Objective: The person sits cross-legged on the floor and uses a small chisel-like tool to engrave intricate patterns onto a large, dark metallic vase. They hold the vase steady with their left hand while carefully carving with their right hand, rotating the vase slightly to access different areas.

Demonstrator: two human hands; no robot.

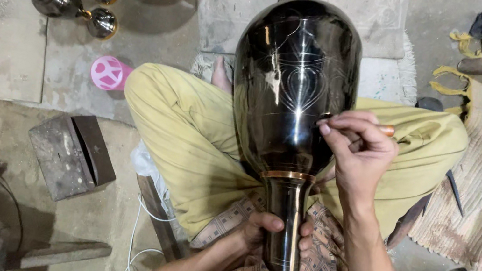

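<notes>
Left hand [270, 227] clamped round neck of dark polished metal vase [295, 79] lying across lap, right hand [356, 148] pinched on thin wooden-handled tool [384, 130], tip seemingly on vase body.

No packages, labels, signs or screens visible.

The right hand [360, 149] covers most of its copper-tipped tool [386, 130]; the working end is hidden. The black vase [295, 79] perhaps hides a foot, and its neck end is covered by the left hand [265, 228].
</notes>
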